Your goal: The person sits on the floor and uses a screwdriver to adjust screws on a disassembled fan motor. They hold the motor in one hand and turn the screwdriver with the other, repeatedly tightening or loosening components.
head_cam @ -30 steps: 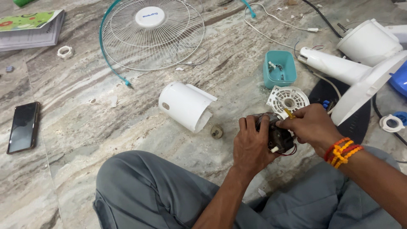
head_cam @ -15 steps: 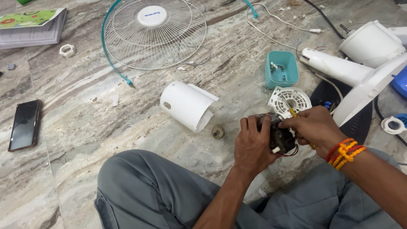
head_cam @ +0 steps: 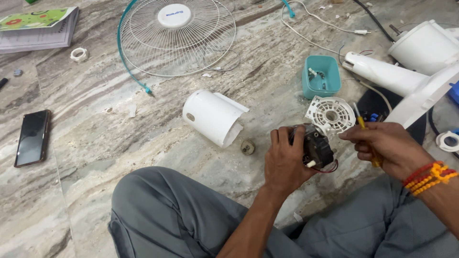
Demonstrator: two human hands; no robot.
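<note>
Nearby, a white cover (head_cam: 213, 117) and teal tray (head_cam: 321, 76) flank the hands (head_cam: 287, 160).

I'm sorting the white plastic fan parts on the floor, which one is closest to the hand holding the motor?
The round slotted white cover, just beyond the motor held by the left hand. The white cylinder shell lies farther left.

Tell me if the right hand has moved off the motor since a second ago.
Yes. The right hand drew right, away from the black motor, toward the white fan stand.

Motor (head_cam: 316, 147) partly hidden by left hand (head_cam: 286, 160); screwdriver (head_cam: 364, 131) shaft concealed in right hand (head_cam: 382, 145) — tip too small to identify.
</note>
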